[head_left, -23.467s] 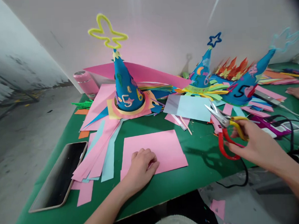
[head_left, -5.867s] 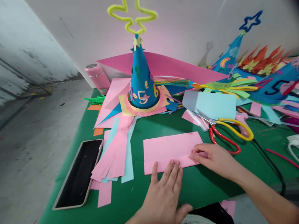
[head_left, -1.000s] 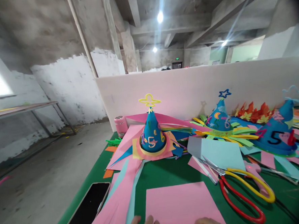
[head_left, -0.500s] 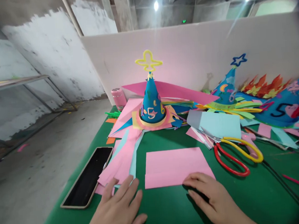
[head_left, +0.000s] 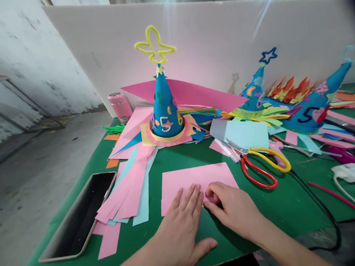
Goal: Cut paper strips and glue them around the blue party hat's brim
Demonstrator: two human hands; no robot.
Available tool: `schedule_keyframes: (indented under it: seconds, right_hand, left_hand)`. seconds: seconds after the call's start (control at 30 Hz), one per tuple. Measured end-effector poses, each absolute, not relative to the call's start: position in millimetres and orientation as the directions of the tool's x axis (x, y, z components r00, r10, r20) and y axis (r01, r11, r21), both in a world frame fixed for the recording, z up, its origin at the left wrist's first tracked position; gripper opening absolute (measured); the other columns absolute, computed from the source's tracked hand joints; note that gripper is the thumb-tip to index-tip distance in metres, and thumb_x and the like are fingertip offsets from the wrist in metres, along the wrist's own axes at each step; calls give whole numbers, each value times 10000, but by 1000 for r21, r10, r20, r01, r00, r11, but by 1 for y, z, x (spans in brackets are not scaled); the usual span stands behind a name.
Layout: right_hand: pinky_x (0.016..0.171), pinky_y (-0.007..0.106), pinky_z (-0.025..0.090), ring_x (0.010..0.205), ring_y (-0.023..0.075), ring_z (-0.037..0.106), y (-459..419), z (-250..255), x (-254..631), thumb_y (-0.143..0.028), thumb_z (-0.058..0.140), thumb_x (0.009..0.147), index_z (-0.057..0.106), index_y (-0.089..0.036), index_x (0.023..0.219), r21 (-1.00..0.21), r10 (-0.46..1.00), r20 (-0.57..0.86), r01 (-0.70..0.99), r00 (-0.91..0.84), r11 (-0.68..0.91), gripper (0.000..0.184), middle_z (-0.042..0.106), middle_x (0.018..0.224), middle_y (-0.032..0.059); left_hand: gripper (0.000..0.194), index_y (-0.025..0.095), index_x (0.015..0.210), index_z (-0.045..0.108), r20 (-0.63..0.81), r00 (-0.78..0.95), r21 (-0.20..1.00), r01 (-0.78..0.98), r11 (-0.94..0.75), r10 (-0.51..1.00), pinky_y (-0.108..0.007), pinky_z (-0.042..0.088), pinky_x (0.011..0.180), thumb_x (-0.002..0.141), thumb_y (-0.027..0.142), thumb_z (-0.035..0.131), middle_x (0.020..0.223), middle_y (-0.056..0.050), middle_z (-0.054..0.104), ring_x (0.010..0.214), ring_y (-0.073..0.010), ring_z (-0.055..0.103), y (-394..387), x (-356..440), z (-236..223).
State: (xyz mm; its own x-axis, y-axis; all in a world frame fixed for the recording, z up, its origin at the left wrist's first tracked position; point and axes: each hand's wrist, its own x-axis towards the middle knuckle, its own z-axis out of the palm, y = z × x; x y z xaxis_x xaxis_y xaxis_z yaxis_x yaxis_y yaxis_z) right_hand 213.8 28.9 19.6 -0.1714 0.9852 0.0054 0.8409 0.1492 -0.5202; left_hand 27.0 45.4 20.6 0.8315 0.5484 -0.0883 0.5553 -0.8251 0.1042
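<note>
A pink sheet of paper (head_left: 195, 176) lies on the green table in front of me, a narrow strip along its near edge folded over. My left hand (head_left: 179, 231) rests on that near edge, fingers stretched out and palm down. Beside it, my right hand (head_left: 234, 209) pinches the folded edge between curled fingers and thumb. Scissors (head_left: 244, 157) with one red and one yellow handle lie to the right of the sheet, blades apart. Behind the sheet stands a blue cone hat (head_left: 164, 105) with a yellow pipe-cleaner shape on its tip.
Left of the sheet are pink and light-blue paper strips (head_left: 125, 192) and a phone (head_left: 80, 215). A light-blue sheet (head_left: 246, 133), a pink glue gun (head_left: 277, 147), a cable (head_left: 320, 210) and two more cone hats are on the right. A pink bottle (head_left: 120, 106) stands at the back.
The scissors, earlier in my right hand, now lie on the table, and the sheet's near edge is folded. Since half a second ago my left hand has moved right onto the sheet.
</note>
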Motion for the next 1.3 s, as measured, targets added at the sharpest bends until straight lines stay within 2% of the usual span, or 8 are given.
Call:
schedule_keyframes:
  seconds: [0.27,0.53,0.7,0.83,0.93,1.0,1.17,1.3]
  right_hand:
    - [548,230,334,610,116,528,23,24,256,-305,516,822,539,-229,808,-510,993,-107,860,-53,-9,81,574,690,-37]
    - [496,226,307,533,109,476,14,18,290,-289,477,817,505,-238,802,-509,985,-166,853,38,-119,60,503,620,-56]
    - [497,230,340,514,112,450,9,15,293,-272,442,836,481,-235,834,-566,990,-138,819,21,-96,54,446,585,-63]
    - [522,228,419,556,123,498,4,13,312,-389,443,868,501,-229,931,-619,989,35,780,144,-92,181,489,643,-37]
    - [628,254,484,777,171,597,11,9,336,-427,460,855,510,-208,1033,-461,939,261,884,222,-81,287,595,875,53]
    - [703,307,495,923,223,595,20,8,350,-401,452,843,516,-190,1084,-353,929,310,932,203,-86,327,590,1037,111]
    - [873,472,422,1079,337,514,41,11,367,-366,435,807,524,-143,1172,-173,930,324,977,175,-124,437,545,1184,176]
    - [759,411,466,962,315,594,56,15,372,-359,441,811,526,-127,1190,-75,959,243,989,145,-131,452,625,1095,163]
  left_hand:
    - [730,78,1425,260,-3,839,46,544,-838,545,-452,186,1092,915,599,232,1476,-164,222,1370,-295,197,45,25,12]
    - [752,103,1462,117,170,847,-59,519,-853,503,-392,232,1069,909,570,323,1458,-150,294,1339,-278,294,42,16,5]
    - [769,121,1468,80,220,826,-68,543,-837,518,-363,244,1062,902,562,357,1460,-123,313,1327,-263,320,39,10,6]
    - [692,121,1443,230,237,824,-84,545,-834,514,-388,208,1069,910,543,359,1449,-121,344,1319,-265,326,40,11,2]
    - [594,147,1376,378,219,801,-64,582,-811,558,-450,196,1056,926,531,321,1396,-116,431,1284,-283,359,45,23,2]
    - [550,149,1309,460,204,769,-3,619,-786,605,-480,240,1019,929,518,312,1308,-126,514,1215,-296,417,49,38,7]
    - [348,155,1030,580,90,707,178,682,-709,702,-438,389,833,876,442,456,981,-92,574,927,-261,501,60,73,24]
    - [240,166,859,557,76,692,202,694,-691,718,-400,403,763,865,397,488,909,-69,531,841,-236,473,64,80,24]
